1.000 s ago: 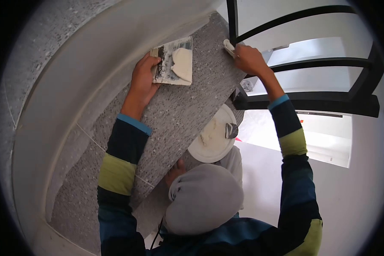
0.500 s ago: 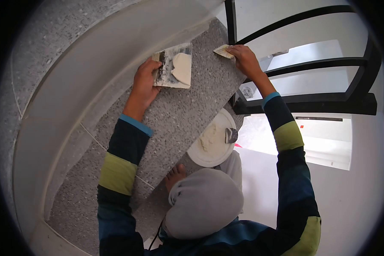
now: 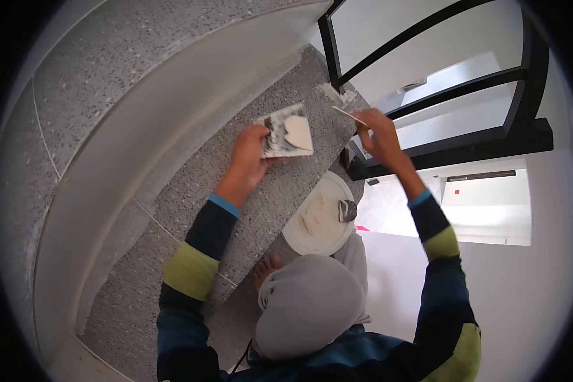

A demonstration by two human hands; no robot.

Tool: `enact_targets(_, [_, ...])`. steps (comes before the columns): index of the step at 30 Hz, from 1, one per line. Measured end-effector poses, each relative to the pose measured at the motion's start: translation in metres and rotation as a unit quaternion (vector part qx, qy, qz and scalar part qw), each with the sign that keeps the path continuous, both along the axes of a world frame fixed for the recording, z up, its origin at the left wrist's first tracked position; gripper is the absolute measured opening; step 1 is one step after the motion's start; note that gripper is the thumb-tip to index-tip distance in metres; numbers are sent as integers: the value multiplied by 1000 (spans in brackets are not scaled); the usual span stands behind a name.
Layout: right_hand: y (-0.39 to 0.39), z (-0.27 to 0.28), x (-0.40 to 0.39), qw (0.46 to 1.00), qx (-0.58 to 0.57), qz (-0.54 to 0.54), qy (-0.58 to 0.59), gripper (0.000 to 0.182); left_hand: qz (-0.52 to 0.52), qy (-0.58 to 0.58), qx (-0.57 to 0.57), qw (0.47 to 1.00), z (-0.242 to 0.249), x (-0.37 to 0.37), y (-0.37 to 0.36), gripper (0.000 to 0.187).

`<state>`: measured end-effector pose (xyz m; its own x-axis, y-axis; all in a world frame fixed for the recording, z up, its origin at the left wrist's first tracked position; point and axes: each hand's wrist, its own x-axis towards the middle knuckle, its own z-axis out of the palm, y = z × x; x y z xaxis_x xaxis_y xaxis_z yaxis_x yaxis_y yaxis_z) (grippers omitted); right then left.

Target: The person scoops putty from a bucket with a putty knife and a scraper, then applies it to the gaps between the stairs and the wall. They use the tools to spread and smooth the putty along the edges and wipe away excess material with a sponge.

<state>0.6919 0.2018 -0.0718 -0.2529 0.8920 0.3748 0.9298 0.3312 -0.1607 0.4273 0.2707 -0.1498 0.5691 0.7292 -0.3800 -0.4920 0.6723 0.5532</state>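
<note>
Fingers: The right hand [image 3: 382, 137] pinches them narrow on the near end of a thin, pale scraper [image 3: 349, 115]; the left hand [image 3: 247, 167] has its thumb over the edge of a square board [image 3: 304, 148], the other fingers mostly hidden below.
Board: Raised above the speckled stone step [image 3: 254, 197], a thick mound of white paste [image 3: 297, 132] at its 3 o'clock side, and dark, smeared patches at 9.
Scraper: Between 2 and 3 o'clock from the board and apart from it, seen nearly edge-on – whether its tip touches the step cannot be told.
White smear: A rough patch [image 3: 337, 95] on the step, just beside the scraper tip toward 12 o'clock, by the foot of a black railing post [image 3: 330, 51].
Railing: Black bars [image 3: 452, 89] stretch toward 1 and 2 o'clock from the right hand, a thick lower rail [image 3: 452, 149] toward 3.
Container: Round and white [image 3: 297, 239], at 5 o'clock from the board beside the step edge, with pale material inside – a dark tool [image 3: 347, 211] sits at its 3 o'clock side.
Worker: Striped sleeves reach up from 6 o'clock; a bare foot [image 3: 266, 268] shows between 7 and 8 from the container, near a gray-clad knee [image 3: 309, 305].
</note>
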Motion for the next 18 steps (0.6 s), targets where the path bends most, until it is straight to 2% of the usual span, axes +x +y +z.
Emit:
enact_targets(2, [-23,15,-46,997,43,-5,66,26,-27,25,-13,999,7,7,-13,27])
enact_targets(4, [-43,27,-87,993,33,-19,114,31,-17,-6,-72,997,10,13,-22,25])
enact_targets(6, [-54,-1,-79,996,68,58,-5,41,-18,8,-56,998,16,15,-25,24])
enact_targets(7, [-58,-8,-71,996,72,50,0,41,-13,15,-43,999,21,14,-27,24])
enact_targets(8, [-59,-10,-57,996,61,10,-62,43,-18,20,-38,999,26,12,-27,24])
enact_targets(9, [-59,-9,-46,991,51,-25,-125,45,-30,20,3,999,31,9,-24,23])
enact_targets(11, [-63,5,-37,994,47,-25,-96,41,-35,27,39,998,36,3,-20,22])
enact_targets(13, [-62,18,-42,997,46,10,-67,39,-58,69,176,980,35,3,-17,21])
enact_targets(18, [-51,44,-70,995,-13,90,-42,37,-67,119,217,967,29,9,-18,21])
